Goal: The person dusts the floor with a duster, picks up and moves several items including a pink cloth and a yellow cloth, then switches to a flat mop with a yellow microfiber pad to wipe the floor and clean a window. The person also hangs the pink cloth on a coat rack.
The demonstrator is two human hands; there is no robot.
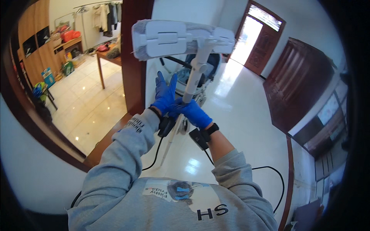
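A white flat mop (194, 75) is held upside down in front of me, its head raised and a grey pad fitted on it. My right hand (195, 112), in a blue glove, is wrapped round the white pole below the head. The thin lower part of the pole slants down toward the floor. My left hand (164, 94), also gloved in blue, is beside the pole with its fingers stretched upward. Whether its palm touches the pole or the right hand is hidden. Both wrists carry dark devices with black cables.
Behind the mop stands a stroller-like wheeled thing (210, 71), partly hidden. A wooden door frame (135, 82) at left opens to a room with a table (110, 61). A dark wooden panel (298, 82) leans right. A double door (260, 42) stands partly open at the far end.
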